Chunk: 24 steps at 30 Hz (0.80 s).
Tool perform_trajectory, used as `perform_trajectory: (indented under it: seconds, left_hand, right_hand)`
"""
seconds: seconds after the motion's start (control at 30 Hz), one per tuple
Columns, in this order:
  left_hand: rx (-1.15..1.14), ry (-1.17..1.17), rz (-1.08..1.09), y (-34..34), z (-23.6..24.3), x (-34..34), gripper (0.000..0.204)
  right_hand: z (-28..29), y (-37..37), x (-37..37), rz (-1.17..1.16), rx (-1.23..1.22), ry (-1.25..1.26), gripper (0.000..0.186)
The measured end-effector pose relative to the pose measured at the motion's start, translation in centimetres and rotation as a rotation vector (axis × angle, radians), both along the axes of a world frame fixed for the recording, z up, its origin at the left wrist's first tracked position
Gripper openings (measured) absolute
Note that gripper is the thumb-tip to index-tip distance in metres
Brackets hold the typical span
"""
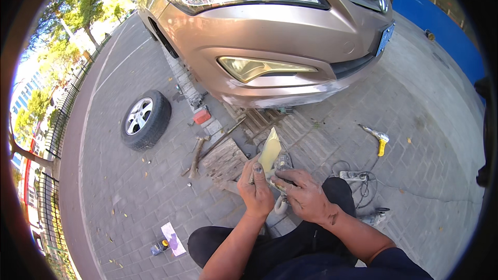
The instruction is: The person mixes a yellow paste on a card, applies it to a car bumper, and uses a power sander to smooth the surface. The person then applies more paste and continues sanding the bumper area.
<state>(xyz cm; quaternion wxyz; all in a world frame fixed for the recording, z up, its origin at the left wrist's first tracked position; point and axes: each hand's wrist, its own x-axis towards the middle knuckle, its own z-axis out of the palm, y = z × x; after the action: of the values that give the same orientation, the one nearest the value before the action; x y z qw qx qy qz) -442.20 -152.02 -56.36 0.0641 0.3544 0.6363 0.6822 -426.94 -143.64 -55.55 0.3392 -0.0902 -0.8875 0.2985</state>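
In front of my knees, my left hand [257, 191] is closed on a pale yellow, flat piece [270, 150] that stands up with a pointed top; whether it is a sheet or a plate I cannot tell. My right hand [306, 195] is at its lower end, fingers curled in, and what they grip is hidden. Grey dust covers the fingers of both hands. Just behind them a grey tool [283, 162] is partly covered, with a pale hose [280, 206] below. Ahead stands a bronze car's front bumper [249, 39], its lower edge scuffed pale.
A loose wheel [147, 119] lies left. A hammer [196, 156], a worn board [226, 163] and a red block [202, 116] lie ahead. Rightward are a yellow-handled tool [381, 140] and a power strip [354, 176] with cables. A small bottle [158, 249] lies near purple-white paper [173, 238].
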Motion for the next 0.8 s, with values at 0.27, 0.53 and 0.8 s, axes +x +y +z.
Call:
perform_trajectory:
  seconds: [0.27, 0.53, 0.8]
  left_hand:
    - [0.287, -0.91, -0.172, 0.4, -0.2, -0.1, 0.039]
    - [0.298, -1.163, -0.326, 0.2, 1.3, -0.1, 0.033]
    - [0.252, -0.896, -0.207, 0.2, -1.0, 0.4, 0.045]
  right_hand:
    - [2.7, 4.2, 0.7, -0.265, -0.822, 0.363, 0.03]
    - [-0.4, 3.6, 0.3, -0.247, -0.142, 0.031, 0.035]
    - [2.3, 2.5, -1.3, -0.27, 0.184, 0.041, 0.054]
